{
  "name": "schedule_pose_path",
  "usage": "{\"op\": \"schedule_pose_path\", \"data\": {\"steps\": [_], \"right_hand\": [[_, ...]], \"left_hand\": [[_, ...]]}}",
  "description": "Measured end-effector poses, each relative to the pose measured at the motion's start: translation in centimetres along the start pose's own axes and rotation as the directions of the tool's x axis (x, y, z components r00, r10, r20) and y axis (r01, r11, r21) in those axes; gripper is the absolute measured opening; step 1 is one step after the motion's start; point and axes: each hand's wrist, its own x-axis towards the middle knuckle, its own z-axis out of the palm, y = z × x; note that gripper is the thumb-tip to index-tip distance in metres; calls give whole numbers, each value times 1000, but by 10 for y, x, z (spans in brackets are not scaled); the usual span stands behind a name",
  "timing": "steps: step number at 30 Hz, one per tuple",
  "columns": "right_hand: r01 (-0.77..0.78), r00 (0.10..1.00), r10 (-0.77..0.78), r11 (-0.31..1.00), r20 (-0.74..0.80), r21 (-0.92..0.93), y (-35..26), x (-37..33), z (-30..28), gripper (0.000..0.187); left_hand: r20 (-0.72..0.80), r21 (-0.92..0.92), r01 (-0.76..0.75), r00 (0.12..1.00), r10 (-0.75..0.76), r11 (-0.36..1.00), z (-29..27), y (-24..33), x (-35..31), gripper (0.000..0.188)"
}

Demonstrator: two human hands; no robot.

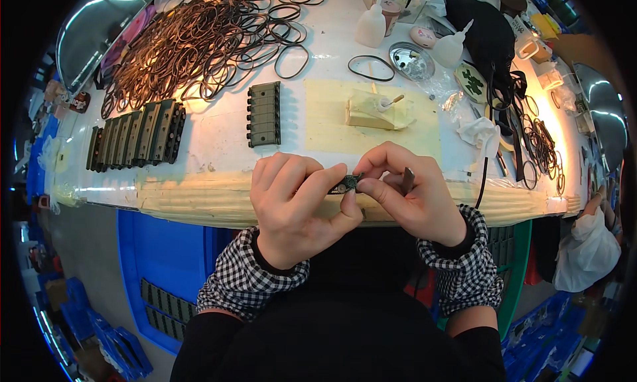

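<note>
Just above the table's padded front edge, my left hand [292, 203] pinches a small dark green part [345, 184] between thumb and forefinger. My right hand [418, 197] meets it from the other side, its thumb and forefinger pressed together at the part's right end. A flat brownish-grey strip [407, 180], like a small blade, sticks up out of the curled fingers of my right hand. Whether those fingertips also pinch something tiny is hidden. Beyond my left hand stands a ribbed dark green block of parts [264, 114]; a longer row of similar green parts [138, 135] lies farther left.
A heap of dark loops [212, 43] covers the back left. Ahead sits a wrapped yellowish block [369, 113] with a small stick. White squeeze bottles [370, 27] and a round metal dish [411, 61] stand back right. Below the table are a blue tray [136, 249] and a green one [521, 262].
</note>
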Motion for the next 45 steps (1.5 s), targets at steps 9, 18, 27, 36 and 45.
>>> {"op": "schedule_pose_path", "data": {"steps": [9, 18, 27, 36, 45], "right_hand": [[284, 890, -331, 940, -313, -187, -21, -9, -16, 65], [120, 916, -230, 939, -329, -323, -12, -29, 15, 26], [177, 917, -282, 921, -281, -346, -8, -28, 16, 26], [228, 950, -292, 895, -115, -384, -16, -15, 1, 24], [510, 858, -469, 725, 210, -463, -19, 6, -18, 22]], "left_hand": [[-24, 162, -6, 1000, 10, 987, 12, -5, -3, 28], [-3, 190, 11, 1000, -10, 982, 17, -4, -12, 27], [-10, 195, 14, 1000, -12, 981, 17, -5, -13, 28], [-30, 181, 6, 1000, -1, 983, 18, -8, -13, 28], [-35, 169, -21, 999, 27, 985, 19, -9, -13, 26]]}}
